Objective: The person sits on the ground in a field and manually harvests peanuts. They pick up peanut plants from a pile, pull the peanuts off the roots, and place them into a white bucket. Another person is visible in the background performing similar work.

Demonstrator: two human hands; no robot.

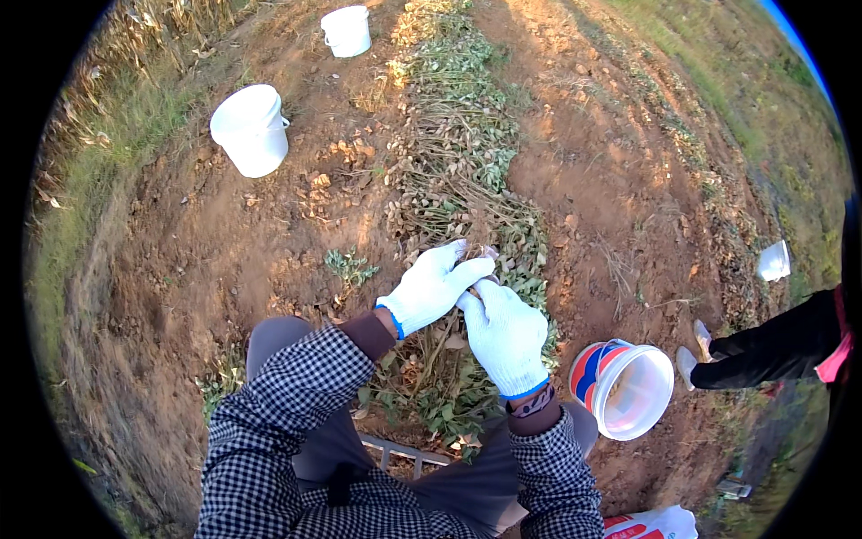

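My left hand, in a white knitted glove, has its fingers closed round a brownish clump of plant stems and roots, partly hidden by the glove. My right hand, gloved alike, is just below and to the right, closed on the same clump. Both hands are over a long row of uprooted leafy plants with dry stems and small pale pods. More stems lie beneath my wrists between my legs. A white bucket with red and blue bands stands beside my right hand, partly see-through; its contents are unclear.
White buckets stand on the soil at upper left, top and right. Another person's dark-trousered legs are at right. A sack lies at bottom right, a metal frame below me. Grass and dry stalks line the edges.
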